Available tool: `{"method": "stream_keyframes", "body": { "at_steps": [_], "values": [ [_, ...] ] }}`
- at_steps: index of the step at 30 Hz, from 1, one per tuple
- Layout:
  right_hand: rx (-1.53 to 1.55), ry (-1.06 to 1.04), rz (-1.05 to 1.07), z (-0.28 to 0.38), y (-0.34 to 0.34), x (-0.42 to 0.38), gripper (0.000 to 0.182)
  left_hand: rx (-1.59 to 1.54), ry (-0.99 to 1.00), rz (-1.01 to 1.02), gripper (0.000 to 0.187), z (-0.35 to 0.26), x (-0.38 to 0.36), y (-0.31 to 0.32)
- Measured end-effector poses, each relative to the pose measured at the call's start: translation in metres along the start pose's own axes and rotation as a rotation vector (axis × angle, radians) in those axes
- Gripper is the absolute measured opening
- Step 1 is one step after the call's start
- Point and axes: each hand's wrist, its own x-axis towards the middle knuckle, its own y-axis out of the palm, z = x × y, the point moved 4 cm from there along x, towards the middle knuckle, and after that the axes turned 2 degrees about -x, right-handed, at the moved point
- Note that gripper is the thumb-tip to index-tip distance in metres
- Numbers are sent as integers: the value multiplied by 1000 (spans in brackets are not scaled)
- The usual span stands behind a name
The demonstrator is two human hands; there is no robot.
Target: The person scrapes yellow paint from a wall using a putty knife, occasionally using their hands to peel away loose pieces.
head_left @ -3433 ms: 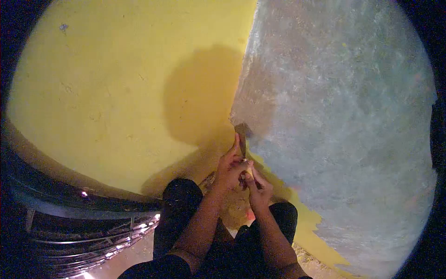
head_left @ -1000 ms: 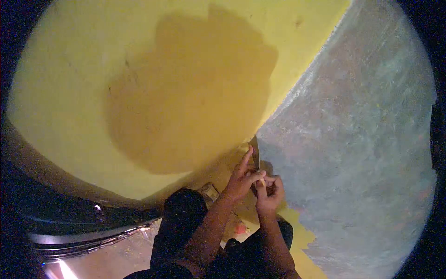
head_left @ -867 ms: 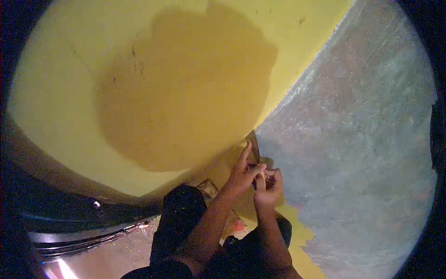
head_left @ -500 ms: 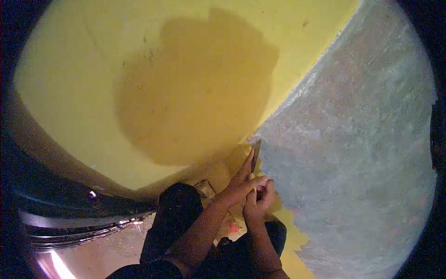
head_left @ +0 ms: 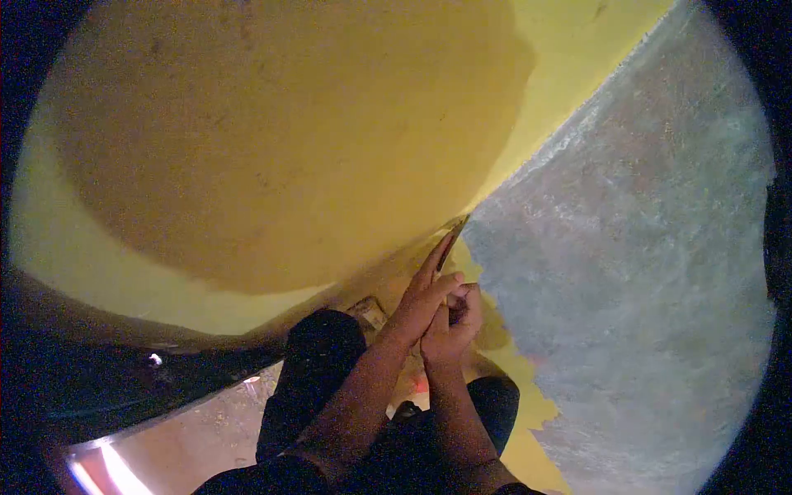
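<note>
A thin flat blade like a scraper (head_left: 448, 250) points up at the seam where the yellow wall (head_left: 561, 49) meets the rough grey surface (head_left: 627, 247). My left hand (head_left: 427, 289) lies along the tool, its fingers stretched toward the blade tip and its thumb across the handle. Just below and to the right, my right hand (head_left: 455, 323) is wrapped round the tool's lower end, touching my left hand. The handle is mostly hidden by the fingers.
A large round shadow covers much of the yellow wall. My dark-clothed knees (head_left: 323, 351) are bent below. Left of my hands lies a small boxlike object (head_left: 369, 312). A dark, glossy object (head_left: 148, 375) stands at the lower left above a brownish floor (head_left: 210, 429).
Both hands and the blade have moved slightly up and left in view. The blade now appears narrower, seen more edge-on. The shadow on the wall looks larger.
</note>
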Motion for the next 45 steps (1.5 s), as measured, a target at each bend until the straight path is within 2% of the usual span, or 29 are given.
{"method": "stream_keyframes", "body": {
  "at_steps": [2, 4, 6, 7, 8, 9, 10, 11, 12, 13, 14, 15, 16, 18, 19, 20, 21, 22, 25, 29, 30, 34, 36, 38, 39, 41, 43, 45],
  "values": [
    [54, -12, -26, -3, 1, -4, 10, -87, -73, 33, 82, 3, 0, 0],
    [108, -38, -49, -4, 0, -4, 9, -34, -80, 36, 84, 8, 3, 4],
    [86, -13, -161, -5, -11, -6, 9, 10, -83, 41, 86, 17, -5, 10],
    [83, -19, -159, -11, -15, -3, 9, 232, -31, 11, 93, 18, -14, 14],
    [-66, -173, -209, -15, -22, 0, 8, 451, 23, -22, 101, 15, -19, 19],
    [-214, -324, -257, -20, -29, 2, 7, 445, 27, -25, 101, 14, -24, 22],
    [-216, -323, -259, -33, -35, 2, 7, 392, -22, 56, 112, 11, -31, 26],
    [-131, -130, -204, -51, -39, 5, 6, 344, -73, 143, 124, 6, -38, 29],
    [-38, 61, -147, -68, -43, 5, 5, 355, -75, 150, 124, -2, -43, 29],
    [-28, 62, -154, -69, -47, 9, 5, 368, -105, 242, 132, -13, -46, 32],
    [-194, -134, -168, -61, -51, 16, 4, 380, -132, 329, 140, -19, -48, 35],
    [-361, -331, -179, -53, -53, 21, 6, 390, -127, 326, 140, -16, -48, 37],
    [-353, -333, -181, -62, -59, 27, 6, 419, -70, 315, 139, -10, -49, 41],
    [153, -79, -116, -94, -70, 35, 17, 449, -21, 312, 139, 37, -46, 50],
    [156, -73, -126, -84, -68, 35, 17, 509, 73, 242, 127, 79, -36, 50],
    [-14, -287, -92, -50, -57, 33, 15, 569, 167, 174, 116, 101, -33, 50],
    [-191, -493, -58, -24, -53, 29, 15, 576, 158, 188, 116, 102, -36, 53],
    [-192, -481, -73, -18, -61, 30, 15, 497, 146, 184, 112, 101, -39, 54],
    [-196, -232, -27, -17, -74, 34, 18, 272, 107, 159, 101, 92, -47, 62],
    [-168, 103, 74, -23, -75, 26, 24, -19, 48, 77, 86, 32, -62, 85],
    [-163, 183, 100, -22, -76, 23, 26, -9, 40, 79, 86, 30, -63, 83],
    [-158, 204, 47, -6, -83, 17, 18, 96, -4, 180, 88, 24, -67, 79],
    [15, 208, -8, -2, -78, 11, 20, 131, -18, 228, 90, 22, -66, 75],
    [64, 188, -4, -23, -67, 4, 25, 162, -25, 270, 91, 22, -64, 69],
    [121, 167, 1, -35, -62, 3, 30, 153, -22, 266, 91, 24, -63, 64],
    [156, 207, 13, -29, -49, 5, 29, 314, -2, 199, 100, 28, -63, 50],
    [191, 252, 30, -21, -33, 3, 28, 268, -66, 218, 103, 24, -60, 33],
    [58, 60, -107, -10, -25, 1, 26, 234, -132, 238, 107, 20, -59, 28]
  ]
}}
